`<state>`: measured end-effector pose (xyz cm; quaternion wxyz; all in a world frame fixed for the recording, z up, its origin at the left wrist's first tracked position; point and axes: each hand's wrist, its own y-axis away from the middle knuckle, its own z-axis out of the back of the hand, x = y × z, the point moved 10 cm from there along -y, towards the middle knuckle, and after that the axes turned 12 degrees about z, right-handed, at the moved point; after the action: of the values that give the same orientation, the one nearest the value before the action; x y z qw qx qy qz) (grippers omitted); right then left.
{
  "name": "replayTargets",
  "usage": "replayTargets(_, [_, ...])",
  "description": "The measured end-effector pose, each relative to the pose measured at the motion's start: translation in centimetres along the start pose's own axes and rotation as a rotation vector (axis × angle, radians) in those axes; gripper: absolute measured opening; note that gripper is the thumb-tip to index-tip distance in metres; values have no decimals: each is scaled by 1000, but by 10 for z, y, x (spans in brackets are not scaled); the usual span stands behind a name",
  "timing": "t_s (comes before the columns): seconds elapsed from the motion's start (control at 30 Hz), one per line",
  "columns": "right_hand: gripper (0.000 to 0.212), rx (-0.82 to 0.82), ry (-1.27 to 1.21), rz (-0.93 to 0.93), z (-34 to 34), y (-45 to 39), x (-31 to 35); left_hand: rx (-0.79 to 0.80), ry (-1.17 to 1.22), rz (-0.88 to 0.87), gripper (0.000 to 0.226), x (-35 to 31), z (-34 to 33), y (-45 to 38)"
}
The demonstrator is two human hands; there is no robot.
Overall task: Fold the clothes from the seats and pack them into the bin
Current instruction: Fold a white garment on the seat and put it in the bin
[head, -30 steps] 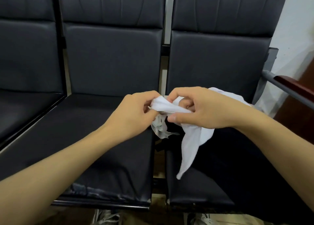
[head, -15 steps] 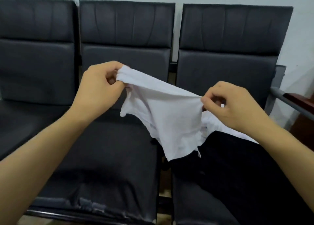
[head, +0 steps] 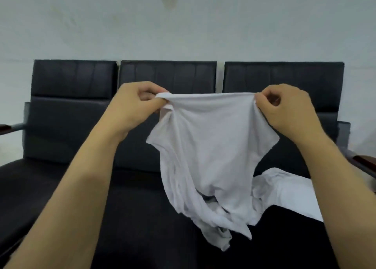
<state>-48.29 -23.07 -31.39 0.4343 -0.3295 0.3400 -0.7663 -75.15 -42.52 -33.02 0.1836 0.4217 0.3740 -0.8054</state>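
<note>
— Fingers (head: 156, 102) of the left hand (head: 132, 108) are curled tight and pinch one top corner of the white garment (head: 205, 150); those of the right hand (head: 289, 110) pinch the other corner the same way. Nothing else is in either grip.

— So what changed?

— A second ago the cloth was a crumpled wad between both hands, low over the seats (head: 142, 218). Half a second ago it was only partly drawn out, slanting down to the right. Now the hands are apart and raised, and the top edge runs nearly level and taut between them, in front of the middle backrest.

— Meaning for the task?

— I'd say the garment is opened for inspection, not folded yet. It hangs free, its lower part twisted into a bunch, so it probably wants a shake or laying flat before the first fold. The bin is not in view.

— And the material?

— Thin, soft knit by the look of it, limp, with loose vertical wrinkles and a ragged, knotted tail at the bottom. It should drape and slip easily. On the right seat lies a dark cloth (head: 284, 238), and a second white piece (head: 289, 189) rests rumpled on its far side. The seats look like smooth black padded leatherette, with stitched panels on the backrests.
</note>
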Motion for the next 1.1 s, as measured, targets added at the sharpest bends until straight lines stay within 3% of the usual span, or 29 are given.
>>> replayTargets(0.17, [18,234,95,-171,-70,29,-34,153,-21,118,16,25,-39,1])
replayTargets(0.3, [11,306,25,32,-83,28,19,222,43,163,18,33,-63,4])
replayTargets(0.37, [20,449,-45,126,-92,34,57,197,78,187,19,37,-66,3])
replayTargets(0.5, [45,703,-33,103,-116,60,87,142,144,194,18,36,-62,2])
replayTargets(0.73, [25,635,-89,104,-120,54,88,121,223,162,21,18,-57,5])
replayTargets(0.97, [11,248,-184,115,-63,22,83,384,-146,7,46,0,-78,24])
replayTargets(1.1, [19,192,-238,99,-40,14,76,510,-379,-79,42,-9,-98,39])
